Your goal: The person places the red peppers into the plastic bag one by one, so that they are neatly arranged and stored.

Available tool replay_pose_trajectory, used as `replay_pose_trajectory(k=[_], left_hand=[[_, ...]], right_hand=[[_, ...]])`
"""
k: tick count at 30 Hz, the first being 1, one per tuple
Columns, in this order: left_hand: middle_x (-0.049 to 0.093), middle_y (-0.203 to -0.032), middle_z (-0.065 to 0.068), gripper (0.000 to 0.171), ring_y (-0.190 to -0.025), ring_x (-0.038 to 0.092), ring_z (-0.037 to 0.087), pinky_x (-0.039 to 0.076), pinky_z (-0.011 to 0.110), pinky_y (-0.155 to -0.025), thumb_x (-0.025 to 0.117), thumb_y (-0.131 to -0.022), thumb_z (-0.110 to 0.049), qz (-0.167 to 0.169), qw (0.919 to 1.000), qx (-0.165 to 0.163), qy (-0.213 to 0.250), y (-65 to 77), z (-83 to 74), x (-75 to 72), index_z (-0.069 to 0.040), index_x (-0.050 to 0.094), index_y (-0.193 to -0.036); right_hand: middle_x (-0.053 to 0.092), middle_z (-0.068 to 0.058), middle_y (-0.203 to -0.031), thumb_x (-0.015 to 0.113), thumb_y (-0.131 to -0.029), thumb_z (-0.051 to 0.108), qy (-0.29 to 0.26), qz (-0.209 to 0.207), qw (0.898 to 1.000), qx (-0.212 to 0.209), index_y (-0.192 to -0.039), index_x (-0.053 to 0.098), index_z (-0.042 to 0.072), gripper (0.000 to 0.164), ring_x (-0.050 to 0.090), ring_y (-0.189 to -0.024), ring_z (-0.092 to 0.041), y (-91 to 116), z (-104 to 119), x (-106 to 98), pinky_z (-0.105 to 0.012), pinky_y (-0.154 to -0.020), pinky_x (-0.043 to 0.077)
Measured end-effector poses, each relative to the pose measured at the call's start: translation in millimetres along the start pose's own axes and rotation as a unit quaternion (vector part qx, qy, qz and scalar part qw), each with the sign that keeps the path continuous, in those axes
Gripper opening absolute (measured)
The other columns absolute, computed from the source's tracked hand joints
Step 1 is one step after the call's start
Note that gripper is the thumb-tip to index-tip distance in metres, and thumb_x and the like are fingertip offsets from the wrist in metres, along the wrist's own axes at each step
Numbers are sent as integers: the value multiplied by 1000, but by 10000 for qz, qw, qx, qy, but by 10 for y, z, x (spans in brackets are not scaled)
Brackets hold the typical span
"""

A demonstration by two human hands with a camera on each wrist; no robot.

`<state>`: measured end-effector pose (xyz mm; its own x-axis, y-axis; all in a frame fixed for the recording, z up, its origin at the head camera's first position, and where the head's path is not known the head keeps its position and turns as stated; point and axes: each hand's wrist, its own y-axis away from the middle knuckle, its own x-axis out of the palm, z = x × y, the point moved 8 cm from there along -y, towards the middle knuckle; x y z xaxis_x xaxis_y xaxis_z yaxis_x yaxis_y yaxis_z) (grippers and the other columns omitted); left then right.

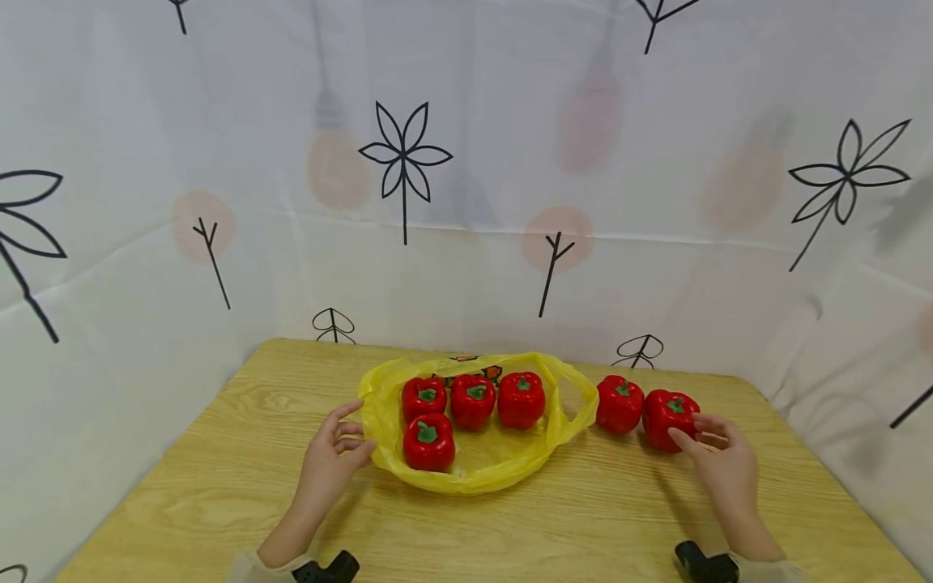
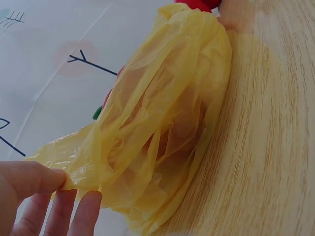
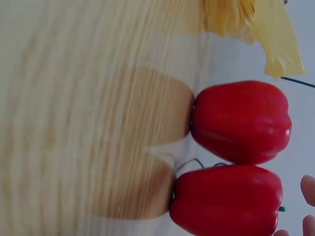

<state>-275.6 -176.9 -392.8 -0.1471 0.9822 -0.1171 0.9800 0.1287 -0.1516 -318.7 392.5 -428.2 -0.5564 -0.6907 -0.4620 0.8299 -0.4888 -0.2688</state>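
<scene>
A yellow plastic bag [image 1: 503,479] lies spread on the table with its mouth facing up. Several red bell peppers sit inside it, among them a front one [image 1: 428,444] with a green stem. At the bag's left edge my left hand [image 1: 334,455] pinches the thin plastic between thumb and fingers. To the right of the bag stand two more peppers side by side, a nearer-to-bag one [image 1: 619,406] and a right one [image 1: 665,423]. My right hand [image 1: 725,470] is at that right pepper, thumb and fingers spread beside it; whether they touch it is unclear.
The wooden table [image 1: 233,453] ends at a white cloth backdrop [image 1: 466,275] printed with plants. A looped bag handle [image 1: 583,397] reaches toward the two peppers outside. Dark wrist cameras [image 1: 705,563] are worn at both cuffs.
</scene>
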Motion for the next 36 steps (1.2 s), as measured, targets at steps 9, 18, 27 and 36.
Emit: replay_pose_trajectory(k=[9, 18, 27, 36], left_hand=[[53, -100, 15, 57, -78, 61, 18, 57, 38, -67, 66, -82, 6, -62, 10000, 18, -19, 1, -14, -5, -14, 48, -132], [54, -101, 16, 58, -78, 60, 17, 56, 39, -68, 65, -82, 7, -26, 10000, -67, -20, -1, -10, 1, -15, 47, -133], [53, -101, 15, 58, -79, 60, 18, 57, 38, -68, 66, -82, 6, -55, 9999, -127, -55, -2, 2, -1, -16, 47, -133], [53, -101, 15, 58, -79, 59, 19, 57, 38, -68, 66, -82, 6, -76, 9999, -121, -39, -4, -1, 1, -16, 47, -132]], right_hand=[[48, -10, -125, 69, -73, 59, 443, 258, 9986, 132, -134, 46, 9, 82, 45, -103, -23, -280, -304, 35, -20, -62, 46], [32, -23, -139, 69, -75, 56, 369, 1191, 9921, 125, -143, 30, 4, 93, 34, -118, -42, -225, -12, 105, -41, -74, 49], [20, -34, -140, 67, -84, 44, 288, 1701, 9847, 230, -144, 20, -5, 90, 29, -118, -50, 50, 463, 102, -57, -87, 45], [23, -32, -140, 67, -83, 43, 218, 1439, 9886, 390, -144, 22, -4, 89, 32, -117, -48, 62, 440, 81, -60, -92, 40]])
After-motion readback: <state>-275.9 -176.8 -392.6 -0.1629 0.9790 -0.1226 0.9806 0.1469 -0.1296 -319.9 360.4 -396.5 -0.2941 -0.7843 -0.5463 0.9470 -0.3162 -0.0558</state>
